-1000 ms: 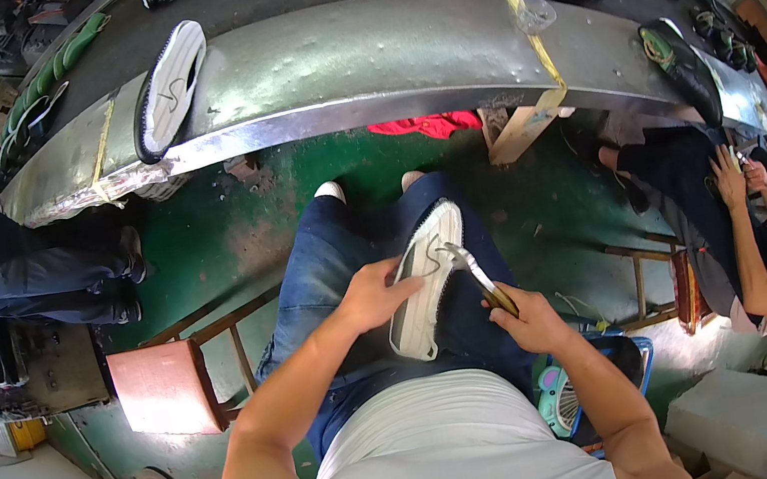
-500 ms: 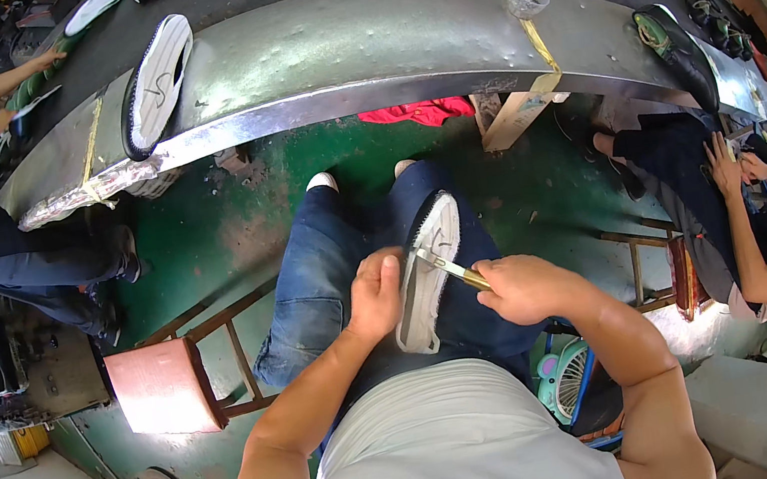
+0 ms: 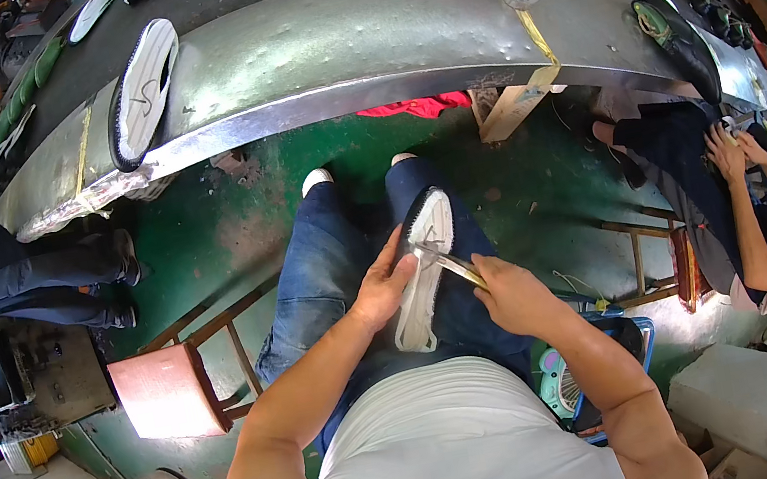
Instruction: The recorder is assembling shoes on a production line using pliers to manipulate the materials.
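Recording at bench:
Conveyor (image 3: 352,52): ran ahead of the knees, carried soles.
Shoe (image 3: 424,268): lay sole-up on the right thigh, steadied for brushing.
Left hand (image 3: 379,286): gripped the shoe's side.
Right hand (image 3: 512,291): closed round the brush (image 3: 448,259), bristles on the sole.

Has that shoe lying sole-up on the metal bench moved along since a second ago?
Cannot tell. The shoe keeps its place beside the yellow strip on the bench; the head camera shifted, not clearly the shoe.
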The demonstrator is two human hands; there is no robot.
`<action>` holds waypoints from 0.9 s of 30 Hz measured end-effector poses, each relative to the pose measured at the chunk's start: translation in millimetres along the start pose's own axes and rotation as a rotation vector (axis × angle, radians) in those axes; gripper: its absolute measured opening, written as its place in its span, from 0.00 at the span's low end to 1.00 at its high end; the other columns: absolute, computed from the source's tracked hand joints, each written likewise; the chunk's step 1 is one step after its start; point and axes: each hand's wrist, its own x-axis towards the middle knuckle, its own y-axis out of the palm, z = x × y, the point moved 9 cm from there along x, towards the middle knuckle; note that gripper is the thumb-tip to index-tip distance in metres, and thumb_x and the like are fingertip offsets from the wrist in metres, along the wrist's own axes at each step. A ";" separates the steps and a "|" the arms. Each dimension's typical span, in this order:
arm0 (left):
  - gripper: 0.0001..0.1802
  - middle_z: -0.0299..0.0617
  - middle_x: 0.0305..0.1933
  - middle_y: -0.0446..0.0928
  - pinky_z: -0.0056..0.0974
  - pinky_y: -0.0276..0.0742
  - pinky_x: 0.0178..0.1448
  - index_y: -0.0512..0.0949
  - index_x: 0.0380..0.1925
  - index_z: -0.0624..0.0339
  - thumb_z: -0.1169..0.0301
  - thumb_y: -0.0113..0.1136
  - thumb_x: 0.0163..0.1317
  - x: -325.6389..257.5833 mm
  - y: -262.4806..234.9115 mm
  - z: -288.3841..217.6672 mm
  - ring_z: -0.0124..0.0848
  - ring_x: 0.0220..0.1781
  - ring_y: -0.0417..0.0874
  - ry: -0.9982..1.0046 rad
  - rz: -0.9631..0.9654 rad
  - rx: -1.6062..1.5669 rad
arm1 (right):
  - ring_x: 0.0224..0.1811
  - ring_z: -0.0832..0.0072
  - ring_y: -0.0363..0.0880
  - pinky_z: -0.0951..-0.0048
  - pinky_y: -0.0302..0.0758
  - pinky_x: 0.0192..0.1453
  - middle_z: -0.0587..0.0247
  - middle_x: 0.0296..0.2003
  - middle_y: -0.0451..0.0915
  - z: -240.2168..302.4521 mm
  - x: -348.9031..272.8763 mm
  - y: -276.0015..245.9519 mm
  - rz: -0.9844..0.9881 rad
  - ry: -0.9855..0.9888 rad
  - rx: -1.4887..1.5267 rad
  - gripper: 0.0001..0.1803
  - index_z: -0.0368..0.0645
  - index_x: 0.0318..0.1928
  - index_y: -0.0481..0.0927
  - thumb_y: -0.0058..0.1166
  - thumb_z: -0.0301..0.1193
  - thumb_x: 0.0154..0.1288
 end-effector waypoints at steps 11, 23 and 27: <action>0.32 0.56 0.67 0.72 0.39 0.70 0.70 0.57 0.76 0.52 0.71 0.49 0.72 -8.9 8.2 -44.4 0.47 0.66 0.76 0.499 -0.087 0.887 | 0.36 0.80 0.78 0.84 0.66 0.25 0.66 0.38 0.79 -33.2 -15.5 104.1 0.175 0.517 1.151 0.14 0.38 0.55 0.75 0.51 0.33 0.75; 0.21 0.60 0.56 0.78 0.44 0.78 0.62 0.74 0.64 0.56 0.74 0.49 0.72 -9.0 29.0 -62.3 0.54 0.59 0.80 0.348 0.014 0.960 | 0.29 0.68 0.83 0.70 0.78 0.32 0.56 0.31 0.84 -46.1 21.2 22.1 0.121 0.302 0.562 0.23 0.35 0.44 0.77 0.39 0.44 0.80; 0.28 0.66 0.61 0.74 0.48 0.76 0.63 0.64 0.72 0.50 0.67 0.51 0.72 -12.4 20.0 -48.7 0.60 0.59 0.79 0.434 -0.034 1.092 | 0.28 0.66 0.83 0.64 0.79 0.38 0.56 0.27 0.82 -31.1 41.4 5.8 0.105 0.179 0.444 0.24 0.33 0.38 0.77 0.39 0.42 0.80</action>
